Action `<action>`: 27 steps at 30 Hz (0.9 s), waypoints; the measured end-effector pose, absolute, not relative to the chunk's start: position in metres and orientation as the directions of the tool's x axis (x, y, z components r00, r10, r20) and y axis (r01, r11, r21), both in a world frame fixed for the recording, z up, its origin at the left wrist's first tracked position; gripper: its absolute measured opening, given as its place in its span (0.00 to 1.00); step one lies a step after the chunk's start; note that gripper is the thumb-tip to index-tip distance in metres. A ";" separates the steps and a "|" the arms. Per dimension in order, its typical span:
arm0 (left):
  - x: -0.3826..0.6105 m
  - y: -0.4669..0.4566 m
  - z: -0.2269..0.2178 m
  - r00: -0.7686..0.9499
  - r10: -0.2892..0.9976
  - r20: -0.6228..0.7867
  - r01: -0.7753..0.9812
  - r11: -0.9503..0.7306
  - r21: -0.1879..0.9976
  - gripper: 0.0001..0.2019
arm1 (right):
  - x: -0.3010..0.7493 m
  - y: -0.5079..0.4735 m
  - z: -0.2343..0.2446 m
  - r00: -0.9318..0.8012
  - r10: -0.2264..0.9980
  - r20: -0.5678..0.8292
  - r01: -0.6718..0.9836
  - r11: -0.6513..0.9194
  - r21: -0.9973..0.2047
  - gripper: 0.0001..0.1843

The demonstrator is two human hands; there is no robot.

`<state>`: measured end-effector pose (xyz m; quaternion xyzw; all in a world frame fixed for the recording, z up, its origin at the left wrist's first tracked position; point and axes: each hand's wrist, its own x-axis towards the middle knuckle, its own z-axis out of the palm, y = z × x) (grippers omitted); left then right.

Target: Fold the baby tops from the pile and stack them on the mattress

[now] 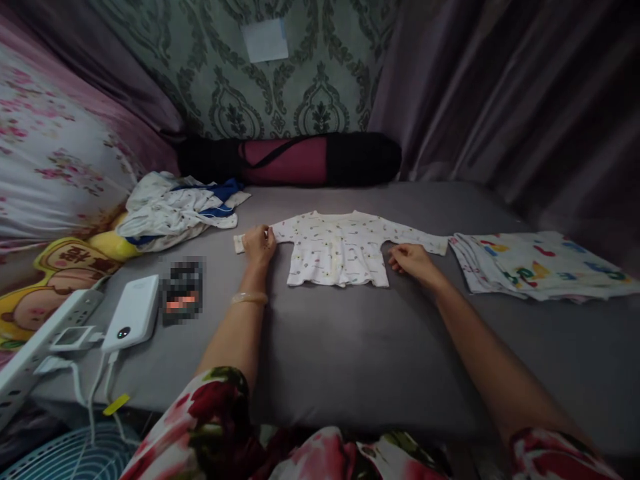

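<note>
A small white long-sleeved baby shirt with a fine print lies spread flat on the grey bed surface. My left hand rests on its left sleeve, fingers closed on the cloth near the cuff. My right hand lies at the shirt's lower right corner, under the right sleeve, fingers curled and touching the fabric's edge.
A stack of folded white cloths with coloured letters sits at the right. A crumpled pile of clothes lies at the back left. A white power bank, a power strip and a dark rolled bag are nearby.
</note>
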<state>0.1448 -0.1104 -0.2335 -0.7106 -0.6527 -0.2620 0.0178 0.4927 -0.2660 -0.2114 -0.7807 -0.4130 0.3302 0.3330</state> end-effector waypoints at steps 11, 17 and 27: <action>0.138 -0.165 -0.207 0.125 0.990 -0.067 0.873 -0.078 0.481 0.16 | 0.472 -0.306 -0.202 0.322 0.922 -0.216 0.842 -0.384 -0.379 0.27; 0.144 -0.207 -0.198 0.209 0.944 -0.255 0.732 0.022 0.681 0.21 | 0.474 -0.306 -0.207 0.294 0.913 -0.282 0.804 -0.396 -0.444 0.21; 0.149 -0.205 -0.201 0.199 0.923 -0.329 0.720 0.090 0.688 0.19 | 0.496 -0.304 -0.220 0.286 0.906 -0.312 0.732 -0.416 -0.539 0.16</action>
